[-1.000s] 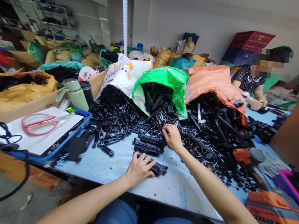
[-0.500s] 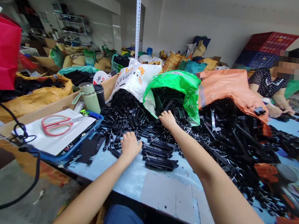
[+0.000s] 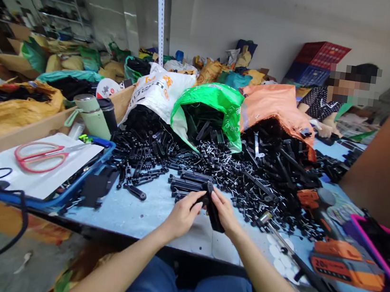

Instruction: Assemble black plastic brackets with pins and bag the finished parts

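Observation:
In front of me, above the near edge of the blue table, my right hand [image 3: 224, 212] is closed round a long black plastic part [image 3: 213, 215], which tilts with its lower end towards me. My left hand [image 3: 185, 214] meets it from the other side, fingers pinched at the part's upper end; whether a smaller piece sits between them is hidden. Just behind my hands lie several long black parts [image 3: 190, 180] in a row. A pile of small black link pieces [image 3: 151, 152] spreads to the left, and loose screws [image 3: 221, 161] are heaped behind.
White [image 3: 163, 86], green [image 3: 215, 98] and orange [image 3: 272, 103] sacks spill black parts at the back. Red scissors [image 3: 40, 157] lie on paper over a blue tray [image 3: 102, 155]. An orange power tool [image 3: 344, 264] rests at the right. A co-worker [image 3: 320, 105] sits beyond.
My right hand has come back from the green sack and now holds a long black part. My left hand has moved from the small pieces to meet it. The view has turned right.

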{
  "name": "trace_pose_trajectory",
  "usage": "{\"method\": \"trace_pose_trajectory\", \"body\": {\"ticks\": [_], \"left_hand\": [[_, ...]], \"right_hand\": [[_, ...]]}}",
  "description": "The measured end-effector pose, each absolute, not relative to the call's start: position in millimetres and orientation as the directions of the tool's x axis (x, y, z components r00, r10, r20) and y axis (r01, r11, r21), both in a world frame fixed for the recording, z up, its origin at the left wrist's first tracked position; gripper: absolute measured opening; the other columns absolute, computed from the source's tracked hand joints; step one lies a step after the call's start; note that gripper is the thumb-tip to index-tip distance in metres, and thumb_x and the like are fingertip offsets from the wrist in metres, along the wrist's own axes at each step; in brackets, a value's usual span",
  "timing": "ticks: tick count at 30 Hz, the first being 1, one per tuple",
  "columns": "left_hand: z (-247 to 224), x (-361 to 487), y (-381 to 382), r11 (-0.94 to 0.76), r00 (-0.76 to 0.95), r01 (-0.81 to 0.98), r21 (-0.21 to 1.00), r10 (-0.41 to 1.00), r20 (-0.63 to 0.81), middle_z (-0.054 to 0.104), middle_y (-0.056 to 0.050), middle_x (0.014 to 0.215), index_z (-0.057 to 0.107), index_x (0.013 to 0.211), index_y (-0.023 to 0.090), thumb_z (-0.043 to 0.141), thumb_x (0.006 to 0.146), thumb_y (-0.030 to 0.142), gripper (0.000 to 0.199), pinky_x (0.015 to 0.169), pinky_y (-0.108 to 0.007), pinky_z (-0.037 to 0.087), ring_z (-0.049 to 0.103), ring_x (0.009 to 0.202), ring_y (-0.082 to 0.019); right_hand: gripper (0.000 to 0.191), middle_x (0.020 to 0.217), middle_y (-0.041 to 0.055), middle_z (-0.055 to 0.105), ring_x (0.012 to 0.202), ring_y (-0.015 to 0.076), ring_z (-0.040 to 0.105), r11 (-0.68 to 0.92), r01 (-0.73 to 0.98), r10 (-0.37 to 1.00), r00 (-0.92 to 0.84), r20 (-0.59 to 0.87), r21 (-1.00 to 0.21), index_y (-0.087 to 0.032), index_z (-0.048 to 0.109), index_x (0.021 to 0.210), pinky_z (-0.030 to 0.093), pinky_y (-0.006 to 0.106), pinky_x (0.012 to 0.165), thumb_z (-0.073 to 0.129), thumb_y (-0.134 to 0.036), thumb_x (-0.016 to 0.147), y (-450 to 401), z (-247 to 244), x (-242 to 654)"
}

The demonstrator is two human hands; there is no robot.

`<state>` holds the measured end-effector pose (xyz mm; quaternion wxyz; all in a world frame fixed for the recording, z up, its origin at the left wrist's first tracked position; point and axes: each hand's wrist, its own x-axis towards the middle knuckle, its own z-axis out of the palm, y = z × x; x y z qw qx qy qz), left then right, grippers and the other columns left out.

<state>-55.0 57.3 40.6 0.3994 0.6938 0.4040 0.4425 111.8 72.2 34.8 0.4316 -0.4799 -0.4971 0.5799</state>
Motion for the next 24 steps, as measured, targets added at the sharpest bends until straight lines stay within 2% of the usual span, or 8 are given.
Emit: {"method": "trace_pose_trajectory", "body": {"ticks": [3,6,9,11,14,17,21,24], "left_hand": [[41,-39,44,-0.315,0.227,0.192,0.930,0.936,0.270,0.059,-0.007,0.110,0.047,0.127,0.023,0.042,0.089,0.029,0.039,0.073,-0.029,0.050,0.060,0.076,-0.014],[43,-38,40,-0.375,0.182,0.252,0.892,0.924,0.337,0.060,-0.007,0.101,0.056,0.119,0.021,0.046,0.087,0.027,0.034,0.086,-0.032,0.045,0.056,0.093,-0.018],[44,-38,37,-0.373,0.198,0.295,0.879,0.924,0.326,0.058,-0.006,0.090,0.059,0.116,0.020,0.046,0.088,0.026,0.032,0.081,-0.031,0.045,0.056,0.087,-0.017],[44,-33,34,-0.358,0.163,0.289,0.888,0.932,0.323,0.057,-0.006,0.088,0.060,0.115,0.019,0.046,0.088,0.027,0.031,0.079,-0.030,0.046,0.056,0.084,-0.016],[44,-22,29,-0.348,-0.005,0.247,0.905,0.933,0.360,0.057,-0.007,0.093,0.058,0.117,0.020,0.042,0.090,0.028,0.033,0.077,-0.030,0.047,0.056,0.085,-0.016],[44,-15,27,-0.375,-0.115,0.236,0.896,0.905,0.409,0.057,-0.007,0.096,0.056,0.119,0.020,0.039,0.091,0.029,0.034,0.075,-0.029,0.048,0.056,0.085,-0.016],[35,-19,28,-0.410,0.010,0.264,0.873,0.906,0.422,0.057,-0.007,0.096,0.057,0.117,0.021,0.039,0.091,0.029,0.033,0.073,-0.029,0.049,0.057,0.082,-0.015],[20,-24,24,-0.299,0.019,0.343,0.891,0.950,0.311,0.055,-0.009,0.100,0.054,0.120,0.020,0.033,0.092,0.027,0.036,0.069,-0.029,0.051,0.058,0.078,-0.015]], "right_hand": [[0.058,0.089,0.0036,0.062,0.062,0.0122,0.057,-0.132,-0.046,0.984,-0.127,-0.125,-0.990,-0.026,0.042,0.133,0.050,0.026,0.053,0.048,-0.053,0.082,52,27,117],[0.051,0.105,0.0051,0.057,0.066,0.0110,0.056,0.022,0.126,0.979,-0.202,-0.004,-0.992,-0.029,0.045,0.131,0.051,0.027,0.056,0.045,-0.050,0.085,46,29,133],[0.046,0.096,0.0044,0.055,0.072,0.0120,0.053,0.264,0.342,0.928,-0.346,0.140,-0.902,-0.029,0.045,0.131,0.051,0.030,0.066,0.046,-0.042,0.087,45,35,146],[0.045,0.089,0.0038,0.054,0.074,0.0133,0.053,0.358,0.405,0.904,-0.377,0.203,-0.841,-0.029,0.042,0.133,0.050,0.032,0.070,0.045,-0.039,0.088,42,36,146],[0.046,0.094,0.0057,0.054,0.077,0.0151,0.054,0.385,0.376,0.915,-0.274,0.296,-0.843,-0.028,0.038,0.135,0.050,0.032,0.070,0.041,-0.037,0.090,34,33,131],[0.048,0.109,0.0082,0.054,0.090,0.0188,0.054,0.396,0.338,0.918,-0.163,0.361,-0.854,-0.028,0.034,0.137,0.049,0.034,0.076,0.041,-0.036,0.090,24,27,112],[0.049,0.121,0.0074,0.051,0.100,0.0195,0.053,0.410,0.358,0.912,-0.140,0.386,-0.839,-0.029,0.031,0.139,0.048,0.033,0.081,0.039,-0.036,0.091,16,17,105],[0.048,0.118,0.0075,0.054,0.098,0.0183,0.055,0.440,0.512,0.895,-0.319,0.312,-0.738,-0.027,0.030,0.139,0.047,0.032,0.081,0.036,-0.037,0.092,25,16,123]]}}
